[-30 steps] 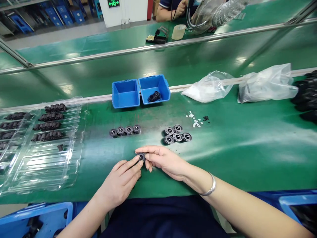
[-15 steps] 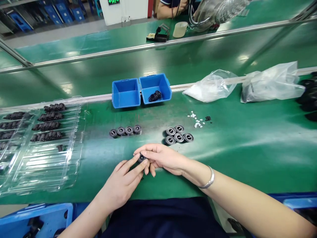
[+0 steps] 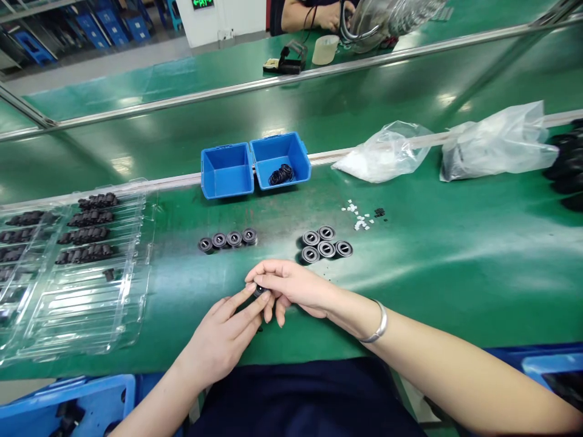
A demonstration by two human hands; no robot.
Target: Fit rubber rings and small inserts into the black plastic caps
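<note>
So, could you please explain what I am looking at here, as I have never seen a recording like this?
The camera sits on a person's head and looks down at their own two bare hands over a green workbench. The left hand and the right hand, which has a silver bangle on its wrist, pinch one small round black part between their fingertips. Beyond them lie a row of four similar black rings and a cluster of five. Further back stand two blue plastic bins; the right one holds thin black loops. Clear plastic trays with dark parts lie left, two clear plastic bags right. Another person's arms show at the top.
</note>
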